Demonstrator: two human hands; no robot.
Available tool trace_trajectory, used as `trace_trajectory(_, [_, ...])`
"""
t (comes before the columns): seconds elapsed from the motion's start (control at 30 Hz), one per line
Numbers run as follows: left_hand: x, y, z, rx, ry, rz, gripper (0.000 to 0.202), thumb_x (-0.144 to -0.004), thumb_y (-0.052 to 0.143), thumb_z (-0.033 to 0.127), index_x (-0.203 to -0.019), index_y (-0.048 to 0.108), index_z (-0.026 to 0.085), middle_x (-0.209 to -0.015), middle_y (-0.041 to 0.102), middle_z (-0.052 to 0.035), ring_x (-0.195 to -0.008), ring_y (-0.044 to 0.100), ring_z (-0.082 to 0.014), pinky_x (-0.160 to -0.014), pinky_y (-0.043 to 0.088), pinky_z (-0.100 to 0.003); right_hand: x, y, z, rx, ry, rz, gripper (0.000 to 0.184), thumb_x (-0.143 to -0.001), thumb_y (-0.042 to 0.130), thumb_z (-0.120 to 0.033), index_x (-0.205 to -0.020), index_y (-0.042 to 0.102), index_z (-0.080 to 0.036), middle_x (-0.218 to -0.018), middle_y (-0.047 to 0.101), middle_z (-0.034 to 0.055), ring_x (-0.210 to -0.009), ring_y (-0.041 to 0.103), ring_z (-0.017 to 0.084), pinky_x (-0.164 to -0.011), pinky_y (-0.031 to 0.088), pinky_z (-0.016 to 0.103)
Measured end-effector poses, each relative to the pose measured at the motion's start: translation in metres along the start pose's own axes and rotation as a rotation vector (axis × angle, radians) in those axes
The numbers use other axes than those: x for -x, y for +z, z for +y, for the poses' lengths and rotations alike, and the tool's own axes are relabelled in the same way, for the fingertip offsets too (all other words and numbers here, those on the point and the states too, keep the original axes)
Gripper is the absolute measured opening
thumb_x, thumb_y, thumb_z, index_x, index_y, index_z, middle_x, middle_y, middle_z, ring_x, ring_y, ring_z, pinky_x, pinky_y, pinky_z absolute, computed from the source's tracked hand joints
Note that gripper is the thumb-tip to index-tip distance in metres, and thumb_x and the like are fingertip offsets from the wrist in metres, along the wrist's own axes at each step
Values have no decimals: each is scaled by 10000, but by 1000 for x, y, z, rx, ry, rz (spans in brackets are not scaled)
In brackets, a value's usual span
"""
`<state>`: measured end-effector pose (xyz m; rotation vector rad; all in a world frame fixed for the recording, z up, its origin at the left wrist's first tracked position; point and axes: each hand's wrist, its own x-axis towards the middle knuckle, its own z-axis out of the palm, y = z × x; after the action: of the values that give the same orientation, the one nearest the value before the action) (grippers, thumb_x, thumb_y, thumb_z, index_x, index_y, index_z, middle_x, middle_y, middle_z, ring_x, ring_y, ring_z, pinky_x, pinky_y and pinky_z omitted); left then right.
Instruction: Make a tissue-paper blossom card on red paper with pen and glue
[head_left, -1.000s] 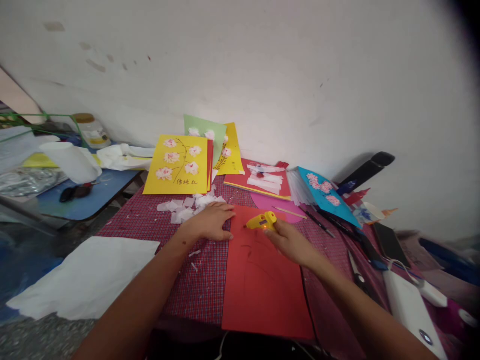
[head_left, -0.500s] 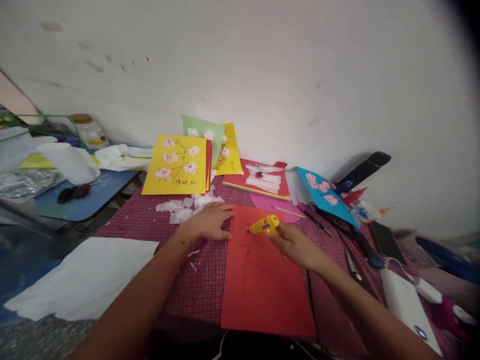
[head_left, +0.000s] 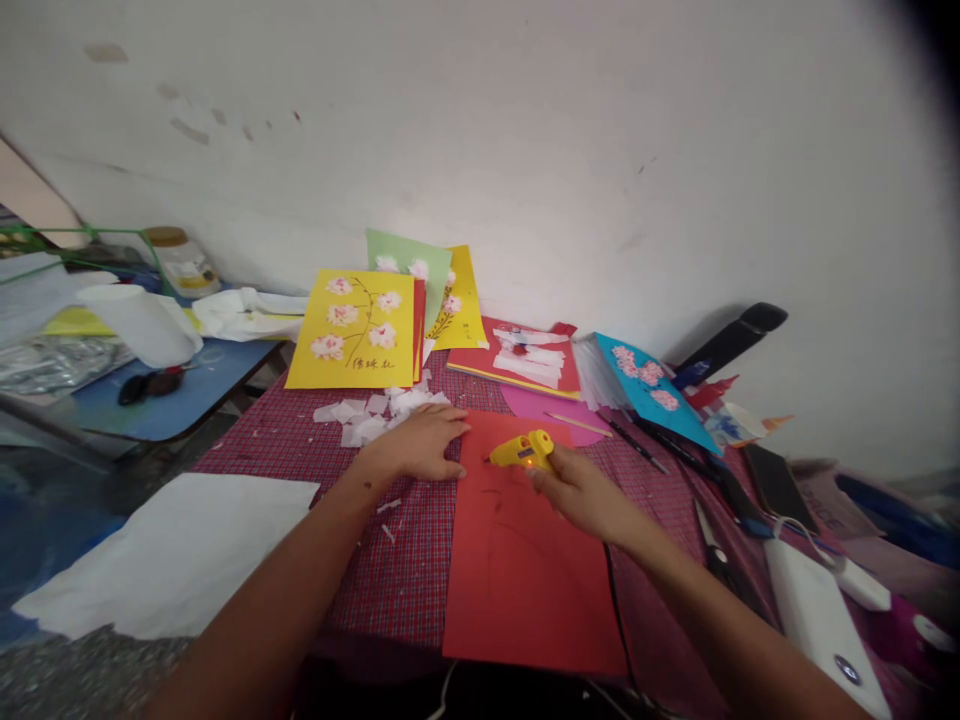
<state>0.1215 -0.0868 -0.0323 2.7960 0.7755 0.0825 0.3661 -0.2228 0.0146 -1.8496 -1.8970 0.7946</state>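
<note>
A red sheet of paper [head_left: 525, 570] lies on the checked red tablecloth [head_left: 405, 560] in front of me. My left hand [head_left: 424, 442] rests flat, fingers stretched out, on the sheet's upper left edge. My right hand [head_left: 577, 490] is closed round a small yellow glue gun [head_left: 523, 450], whose nozzle points left over the top of the red sheet; a small orange light glows on it. Faint dark lines show on the red paper below the nozzle.
White paper scraps [head_left: 375, 412] lie beyond my left hand. Yellow flower pictures [head_left: 354, 330], a red card [head_left: 517, 362] and a blue card [head_left: 649, 385] stand at the back. Scissors [head_left: 712, 550], pens, a phone [head_left: 776, 485] and a white power bank [head_left: 821, 620] lie right. A white sheet [head_left: 165, 555] hangs left.
The glue gun in my right hand has shifted slightly left and down over the red sheet. My left hand has stayed in place.
</note>
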Motion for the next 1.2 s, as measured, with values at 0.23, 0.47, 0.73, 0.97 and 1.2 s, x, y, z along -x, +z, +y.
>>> trace_trajectory(0.23, [0, -1, 1, 1, -4, -8, 715, -804, 666, 568, -1395, 563, 179, -1568, 426, -143, -1413, 422, -316, -1178, 274, -462, -3, 2, 5, -73, 10, 15, 240, -949, 469, -386, -807, 539, -206, -649, 534, -17, -577, 509, 146, -526, 362, 254])
trace_trajectory(0.47, [0, 1, -1, 2, 6, 7, 705, -801, 665, 566, -1383, 572, 180, -1565, 431, -140, -1402, 433, -322, -1173, 278, -459, -7, 2, 2, -53, -14, -1, 254, -950, 448, -363, -767, 527, -205, -653, 542, -10, -584, 512, 143, -541, 362, 255])
trace_trajectory(0.73, [0, 0, 0, 8, 4, 6, 716, -799, 667, 559, -1391, 570, 166, -1565, 431, -144, -1406, 429, -319, -1176, 278, -462, -7, 5, 4, -23, -32, 11, 246, -955, 462, -374, -800, 534, -197, -713, 557, 10, -633, 503, 153, -557, 350, 254])
trace_trajectory(0.97, [0, 0, 0, 5, 1, -1, 718, -796, 668, 565, -1389, 573, 171, -1565, 430, -146, -1409, 428, -319, -1176, 281, -460, -5, 4, 2, 7, -40, 13, 251, -956, 472, -375, -793, 539, -197, -729, 561, 17, -662, 503, 162, -573, 357, 258])
trace_trajectory(1.2, [0, -1, 1, 4, -2, -1, 716, -805, 663, 563, -1395, 564, 169, -1565, 431, -142, -1409, 427, -316, -1179, 274, -458, -1, 3, 6, 29, -38, 17, 286, -956, 472, -417, -784, 531, -197, -762, 567, 24, -669, 493, 165, -578, 347, 271])
